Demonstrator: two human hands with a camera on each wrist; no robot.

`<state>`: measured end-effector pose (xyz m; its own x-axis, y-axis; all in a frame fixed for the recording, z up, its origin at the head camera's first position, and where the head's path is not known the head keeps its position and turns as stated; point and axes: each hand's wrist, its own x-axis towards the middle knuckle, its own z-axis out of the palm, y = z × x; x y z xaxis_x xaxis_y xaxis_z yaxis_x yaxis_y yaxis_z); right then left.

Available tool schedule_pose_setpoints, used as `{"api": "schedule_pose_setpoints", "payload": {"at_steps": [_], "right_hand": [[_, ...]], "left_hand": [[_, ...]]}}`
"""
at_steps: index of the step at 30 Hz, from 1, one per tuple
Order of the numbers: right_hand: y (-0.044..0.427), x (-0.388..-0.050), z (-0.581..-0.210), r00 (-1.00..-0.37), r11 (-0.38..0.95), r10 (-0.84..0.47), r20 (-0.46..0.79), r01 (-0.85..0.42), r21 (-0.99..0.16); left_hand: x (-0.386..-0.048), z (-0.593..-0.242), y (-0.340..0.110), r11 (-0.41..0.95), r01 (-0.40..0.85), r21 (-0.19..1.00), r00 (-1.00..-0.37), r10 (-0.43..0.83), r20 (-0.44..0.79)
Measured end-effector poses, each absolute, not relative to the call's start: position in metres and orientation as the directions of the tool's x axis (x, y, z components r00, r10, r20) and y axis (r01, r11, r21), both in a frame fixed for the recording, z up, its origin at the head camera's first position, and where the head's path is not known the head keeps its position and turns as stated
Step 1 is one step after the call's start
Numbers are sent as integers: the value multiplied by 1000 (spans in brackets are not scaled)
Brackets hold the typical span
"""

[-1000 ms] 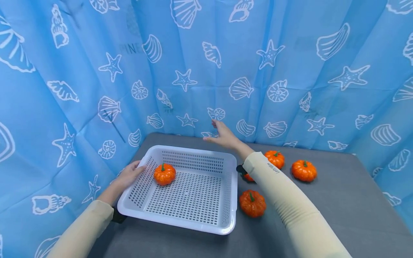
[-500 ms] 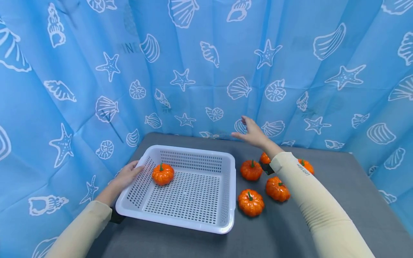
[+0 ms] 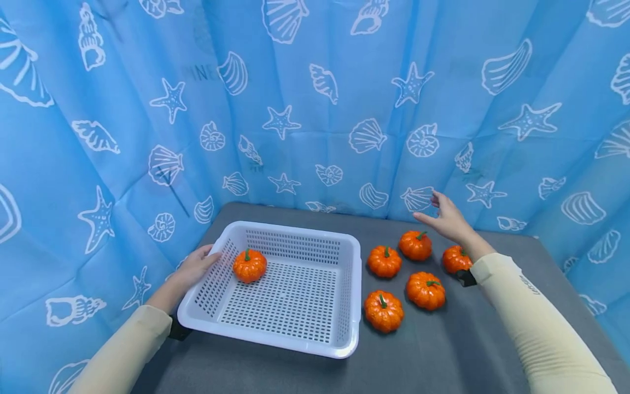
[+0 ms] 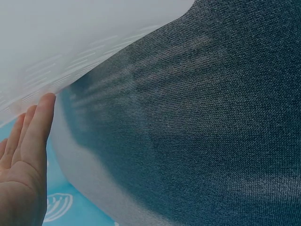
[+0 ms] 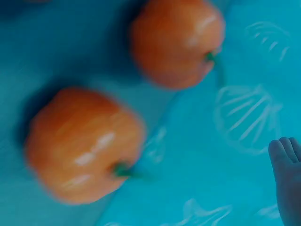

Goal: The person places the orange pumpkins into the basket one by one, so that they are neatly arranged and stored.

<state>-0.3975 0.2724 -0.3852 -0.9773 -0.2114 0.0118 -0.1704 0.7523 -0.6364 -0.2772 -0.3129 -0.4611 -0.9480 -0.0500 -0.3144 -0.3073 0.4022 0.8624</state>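
A white perforated plastic basket (image 3: 268,340) sits on the table, with one small orange pumpkin (image 3: 250,266) in its left part. My left hand (image 3: 196,266) touches the basket's left side; in the left wrist view its fingers (image 4: 41,117) lie straight against the wall. Over the table's back right, my right hand (image 3: 450,220) hovers with its fingers apart and holds nothing. It is nearest to a pumpkin (image 3: 455,259) partly covered by my wrist and to another pumpkin (image 3: 415,245) on its left. The right wrist view shows two blurred pumpkins (image 5: 84,146) beside the hand.
Right of the basket lie more pumpkins: one near the basket's back corner (image 3: 384,261), one pumpkin (image 3: 425,291) farther right and one pumpkin (image 3: 384,311) in front. A blue curtain (image 3: 315,109) with white shells hangs behind the dark grey table (image 3: 413,361).
My right hand has swept to the right along the table's back, uncovering the pumpkins its arm had hidden. My left hand, the basket and the pumpkin inside have stayed put.
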Motion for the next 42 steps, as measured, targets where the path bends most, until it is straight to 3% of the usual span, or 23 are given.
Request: {"api": "schedule_pose_setpoints", "payload": {"at_steps": [9, 17, 31, 42], "right_hand": [[351, -361, -414, -991, 803, -96, -98, -19, -596], [385, -339, -431, -988, 837, -106, -116, -25, -546], [375, -342, -459, -960, 824, -139, -244, 24, -566], [371, -340, -474, -970, 783, -108, -218, 52, -619]], "left_hand": [[-279, -454, -310, 419, -281, 863, -955, -37, -293], [-281, -452, -313, 418, -270, 867, -958, -25, -286], [-275, -455, -315, 396, -305, 866, -949, -50, -311], [-273, -460, -312, 414, -306, 857, -948, -43, -317]]}}
